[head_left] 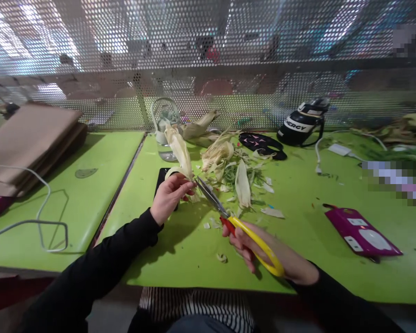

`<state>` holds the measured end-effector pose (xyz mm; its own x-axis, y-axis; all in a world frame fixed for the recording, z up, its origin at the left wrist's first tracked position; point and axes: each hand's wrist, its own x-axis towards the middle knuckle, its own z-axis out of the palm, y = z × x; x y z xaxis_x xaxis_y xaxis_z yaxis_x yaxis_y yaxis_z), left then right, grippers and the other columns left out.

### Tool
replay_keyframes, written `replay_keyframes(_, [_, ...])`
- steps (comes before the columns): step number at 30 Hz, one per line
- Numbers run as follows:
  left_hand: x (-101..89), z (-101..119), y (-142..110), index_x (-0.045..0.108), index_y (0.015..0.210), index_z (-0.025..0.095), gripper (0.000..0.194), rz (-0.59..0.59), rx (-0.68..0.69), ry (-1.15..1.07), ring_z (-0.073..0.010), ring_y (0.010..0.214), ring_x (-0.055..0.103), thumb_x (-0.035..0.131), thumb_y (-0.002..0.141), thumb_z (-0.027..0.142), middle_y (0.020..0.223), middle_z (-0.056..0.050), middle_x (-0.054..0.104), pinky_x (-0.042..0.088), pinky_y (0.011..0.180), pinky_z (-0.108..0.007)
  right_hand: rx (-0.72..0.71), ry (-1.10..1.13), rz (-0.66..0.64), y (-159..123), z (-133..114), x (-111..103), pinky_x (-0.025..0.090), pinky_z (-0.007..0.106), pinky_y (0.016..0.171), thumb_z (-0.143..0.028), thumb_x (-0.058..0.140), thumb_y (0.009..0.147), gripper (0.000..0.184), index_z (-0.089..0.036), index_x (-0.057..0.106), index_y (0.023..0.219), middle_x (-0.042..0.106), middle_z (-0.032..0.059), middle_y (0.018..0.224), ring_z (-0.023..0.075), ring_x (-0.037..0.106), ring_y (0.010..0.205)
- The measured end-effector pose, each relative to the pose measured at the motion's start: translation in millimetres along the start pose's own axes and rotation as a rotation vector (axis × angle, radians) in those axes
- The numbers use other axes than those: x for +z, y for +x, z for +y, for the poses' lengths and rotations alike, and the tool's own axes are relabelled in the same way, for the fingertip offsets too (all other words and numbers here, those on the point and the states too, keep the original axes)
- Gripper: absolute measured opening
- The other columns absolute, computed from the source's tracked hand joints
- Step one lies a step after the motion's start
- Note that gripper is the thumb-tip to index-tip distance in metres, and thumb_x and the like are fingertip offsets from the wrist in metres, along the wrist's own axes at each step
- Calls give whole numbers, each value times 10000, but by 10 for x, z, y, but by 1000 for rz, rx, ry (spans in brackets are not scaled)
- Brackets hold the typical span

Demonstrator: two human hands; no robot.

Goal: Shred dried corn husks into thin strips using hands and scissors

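Observation:
My left hand (173, 194) pinches the lower end of a pale, dried corn husk (180, 150) that points up and away over the green table. In my right hand (246, 243) are scissors (256, 238) with yellow and red handles, my fingers round the grips. Their metal blades point at the pinched end of the husk, close to my left fingertips. Whether the blades touch the husk I cannot tell. Under my left hand lies a dark phone-like object (161, 178), partly hidden. More husk (218, 155) and a loose husk leaf (242, 182) lie just beyond the blades.
Green shreds (232, 171) and pale scraps litter the table's middle. Behind stand a clear bottle with a handle (164, 148) and a black bottle (300, 122) before a perforated metal screen (246, 92). A purple power strip (362, 233) lies right; brown cardboard (31, 138) and a cable (46, 222) left.

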<state>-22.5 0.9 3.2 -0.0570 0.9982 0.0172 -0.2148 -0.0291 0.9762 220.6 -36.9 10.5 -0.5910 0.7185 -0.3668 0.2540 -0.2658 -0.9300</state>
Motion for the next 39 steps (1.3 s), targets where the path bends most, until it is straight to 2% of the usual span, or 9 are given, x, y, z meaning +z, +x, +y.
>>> replay_keyframes(6, [-6, -39, 3, 555, 849, 156, 399, -1, 8, 37, -108, 641, 658, 789, 696, 440, 813, -29, 699, 477, 525, -196, 28, 80, -5, 43, 21, 6, 451, 152, 363, -666, 564, 833, 507, -177, 527, 962, 399, -81, 620, 28, 344, 422])
replay_keyframes(11, [-7, -61, 29, 556, 863, 168, 363, 12, 37, 28, -107, 638, 656, 780, 712, 409, 793, -10, 679, 477, 516, -194, 63, 148, -67, 123, 56, -5, 457, 148, 343, -677, 567, 822, 520, -177, 538, 959, 412, -86, 612, 20, 362, 395])
replay_keyframes(15, [-3, -63, 36, 557, 845, 162, 341, 14, 22, 30, -102, 625, 646, 775, 718, 392, 769, -6, 674, 478, 517, -194, 47, 183, -37, 166, 85, 2, 436, 140, 312, -705, 574, 796, 543, -180, 533, 928, 417, -89, 607, 13, 352, 367])
replay_keyframes(26, [14, -64, 44, 552, 839, 158, 293, 31, 15, -5, -95, 594, 631, 763, 729, 329, 708, 19, 636, 471, 500, -194, 109, 104, 30, 149, 20, 55, 406, 121, 288, -801, 496, 762, 631, -184, 521, 888, 394, -88, 611, -2, 318, 356])
replay_keyframes(39, [3, -102, 62, 561, 829, 147, 392, 16, 20, -86, -89, 594, 633, 811, 676, 407, 753, -7, 682, 482, 505, -184, 77, 66, 44, 118, 75, 86, 389, 122, 273, -817, 443, 779, 647, -180, 509, 874, 391, -96, 551, 12, 348, 331])
